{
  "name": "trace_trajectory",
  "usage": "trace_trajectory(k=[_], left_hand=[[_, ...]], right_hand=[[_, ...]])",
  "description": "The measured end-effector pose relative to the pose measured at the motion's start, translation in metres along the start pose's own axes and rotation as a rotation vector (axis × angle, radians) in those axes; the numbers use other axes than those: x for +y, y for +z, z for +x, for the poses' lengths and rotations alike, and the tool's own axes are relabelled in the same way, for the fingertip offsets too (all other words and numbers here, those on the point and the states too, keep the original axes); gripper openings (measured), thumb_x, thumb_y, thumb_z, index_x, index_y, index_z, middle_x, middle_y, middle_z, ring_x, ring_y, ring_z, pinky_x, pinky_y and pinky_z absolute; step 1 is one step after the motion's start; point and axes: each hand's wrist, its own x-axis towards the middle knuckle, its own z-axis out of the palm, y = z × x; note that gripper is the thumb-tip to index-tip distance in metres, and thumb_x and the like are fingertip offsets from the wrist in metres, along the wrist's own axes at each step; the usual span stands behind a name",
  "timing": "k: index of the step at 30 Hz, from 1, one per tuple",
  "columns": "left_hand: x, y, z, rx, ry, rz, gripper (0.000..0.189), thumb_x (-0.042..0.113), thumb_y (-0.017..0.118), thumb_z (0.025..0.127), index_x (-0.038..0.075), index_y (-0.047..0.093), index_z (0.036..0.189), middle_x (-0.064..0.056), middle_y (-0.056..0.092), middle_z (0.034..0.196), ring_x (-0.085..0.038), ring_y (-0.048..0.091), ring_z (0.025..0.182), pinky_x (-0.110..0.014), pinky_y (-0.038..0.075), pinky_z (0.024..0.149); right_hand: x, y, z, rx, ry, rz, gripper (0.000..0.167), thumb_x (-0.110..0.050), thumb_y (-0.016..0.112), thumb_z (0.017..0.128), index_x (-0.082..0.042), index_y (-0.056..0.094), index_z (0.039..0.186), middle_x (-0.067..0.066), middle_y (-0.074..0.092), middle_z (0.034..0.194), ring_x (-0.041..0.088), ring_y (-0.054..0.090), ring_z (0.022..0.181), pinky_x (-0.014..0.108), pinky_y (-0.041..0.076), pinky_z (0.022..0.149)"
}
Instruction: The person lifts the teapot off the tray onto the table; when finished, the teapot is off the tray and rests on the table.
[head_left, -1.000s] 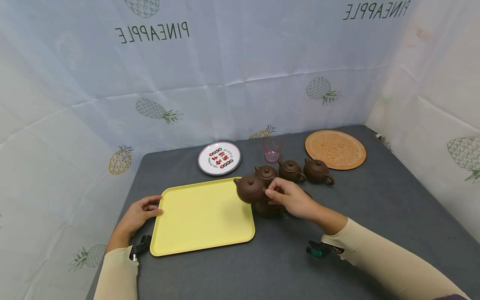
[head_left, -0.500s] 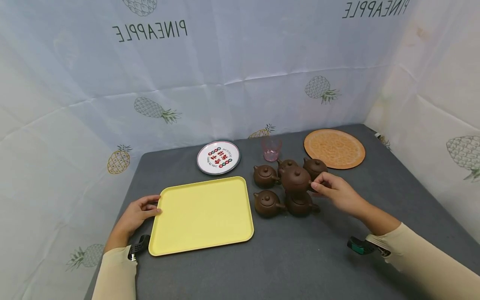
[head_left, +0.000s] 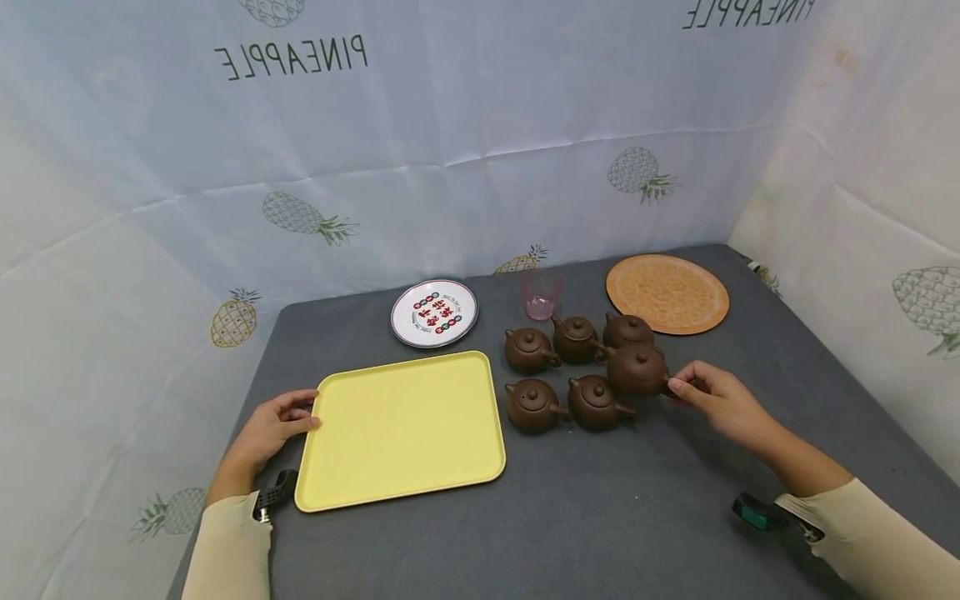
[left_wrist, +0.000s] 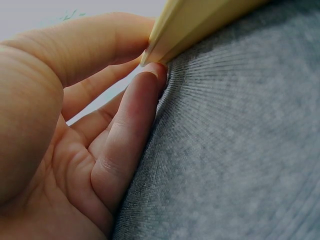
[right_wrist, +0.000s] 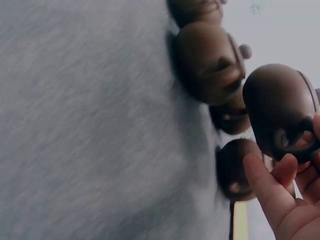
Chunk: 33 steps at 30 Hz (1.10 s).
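Observation:
In the head view my right hand (head_left: pixel 723 404) pinches the handle of a brown clay teapot (head_left: pixel 636 371), which overlaps another teapot behind it. The same held teapot (right_wrist: pixel 277 107) fills the right of the right wrist view, with my fingers at its ring handle. Several similar lidded teapots (head_left: pixel 595 403) stand in two rows to its left, spouts to the left. My left hand (head_left: pixel 273 429) holds the left rim of a rectangular yellow tray (head_left: pixel 405 429). In the left wrist view, thumb and fingers (left_wrist: pixel 135 105) meet at the tray's edge (left_wrist: pixel 200 30) close over the grey cloth.
Behind the tray lies a round white plate (head_left: pixel 433 315) with red lettering. A pink clear glass (head_left: pixel 541 298) stands behind the teapots. A round orange mat (head_left: pixel 667 293) lies at the back right of the grey table (head_left: pixel 562 533). Pineapple-print curtains hang around the table.
My right hand has carried the held teapot rightward, from over the tray's right edge to the right end of the teapot group. My left hand stays at the tray's rim.

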Motion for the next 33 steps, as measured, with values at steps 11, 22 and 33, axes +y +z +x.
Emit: trace_trajectory(k=[11,22,33], left_hand=[[0.003,-0.003,-0.007,0.0,-0.025,-0.01,0.062,0.018,0.075,0.087,-0.006,0.048,0.137,-0.019,0.064,0.109,-0.01,0.063,0.084,-0.025,0.051,0.069],[-0.001,-0.002,-0.006,0.01,-0.032,-0.001,0.062,0.02,0.076,0.086,-0.005,0.05,0.137,-0.017,0.064,0.109,-0.01,0.063,0.085,-0.025,0.051,0.07],[0.001,0.0,-0.004,-0.002,-0.039,-0.014,0.063,0.018,0.076,0.086,-0.006,0.049,0.137,-0.02,0.063,0.112,-0.01,0.062,0.085,-0.024,0.05,0.071]], right_hand=[[0.025,0.005,-0.01,0.011,0.025,-0.033,0.023,-0.023,0.051,0.103,-0.002,0.058,0.099,0.011,0.064,0.098,0.012,0.062,0.087,0.027,0.049,0.073],[0.04,0.007,-0.014,-0.003,0.05,0.018,0.023,-0.02,0.052,0.103,0.002,0.057,0.098,0.014,0.063,0.099,0.008,0.065,0.089,0.023,0.051,0.074],[0.041,0.005,-0.016,-0.053,0.12,0.036,0.027,-0.023,0.052,0.103,0.004,0.057,0.102,0.013,0.061,0.094,0.016,0.065,0.079,0.03,0.053,0.068]])
